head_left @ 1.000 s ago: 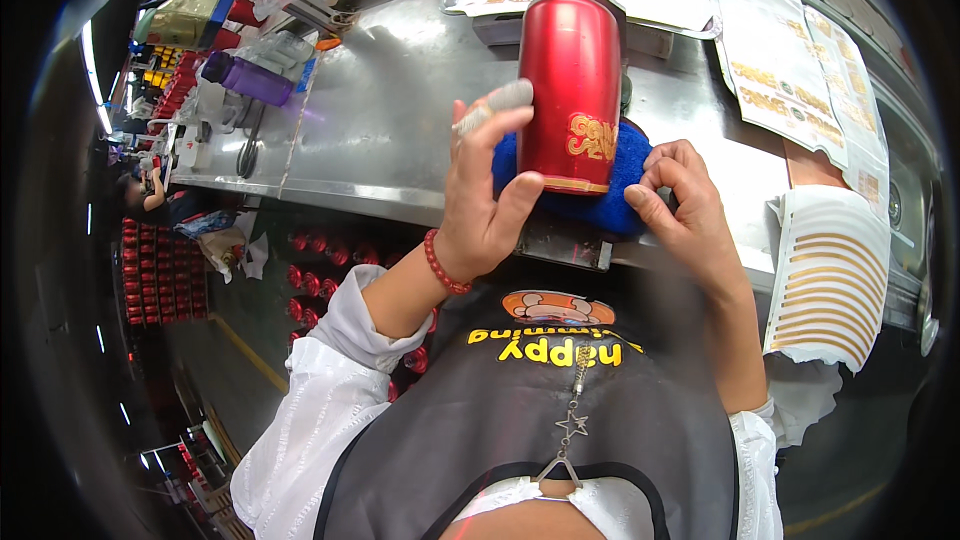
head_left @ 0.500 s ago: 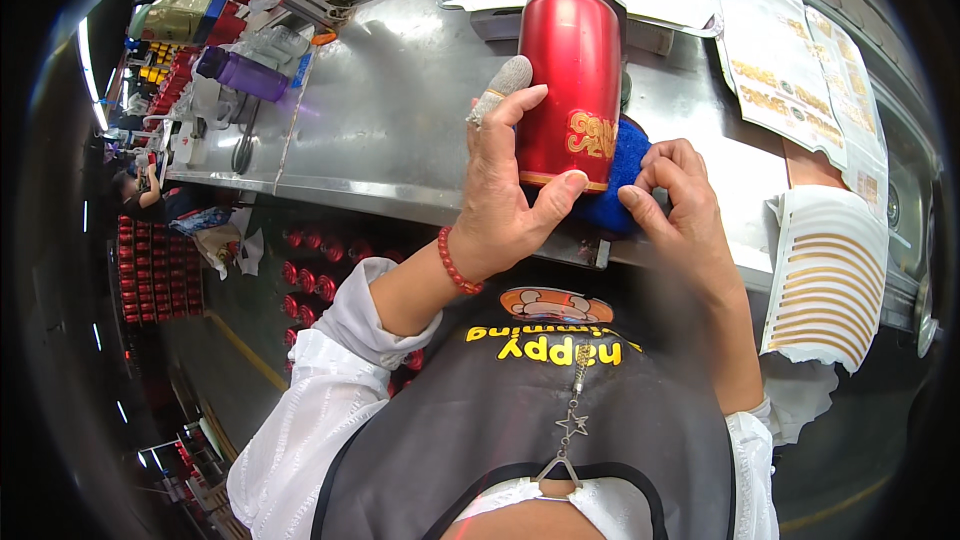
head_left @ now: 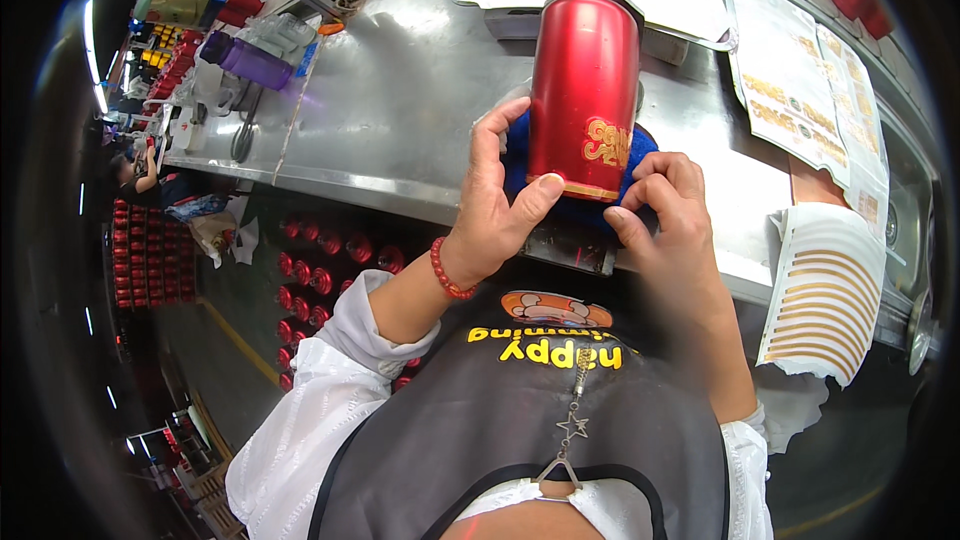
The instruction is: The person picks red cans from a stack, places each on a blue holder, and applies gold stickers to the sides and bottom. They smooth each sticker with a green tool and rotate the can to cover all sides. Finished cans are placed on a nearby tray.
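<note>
While hands (head_left: 490, 205) (head_left: 672, 210) flank red bottle (head_left: 583, 90) — bench edge (head_left: 370, 204) close, metal top (head_left: 400, 120) leftward

There are two hands (head_left: 490, 210) (head_left: 672, 210), one gold-marked red bottle (head_left: 586, 90), one purple bottle (head_left: 250, 62) and one bracelet (head_left: 441, 273).

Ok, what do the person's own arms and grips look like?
A red beaded bracelet circles the wrist of the left grip. The left sleeve is white with textured lines, its cuff bunched on the forearm. The right sleeve is white too. No bracelet shows at the right grip, though the area below it is partly blurred.
</note>
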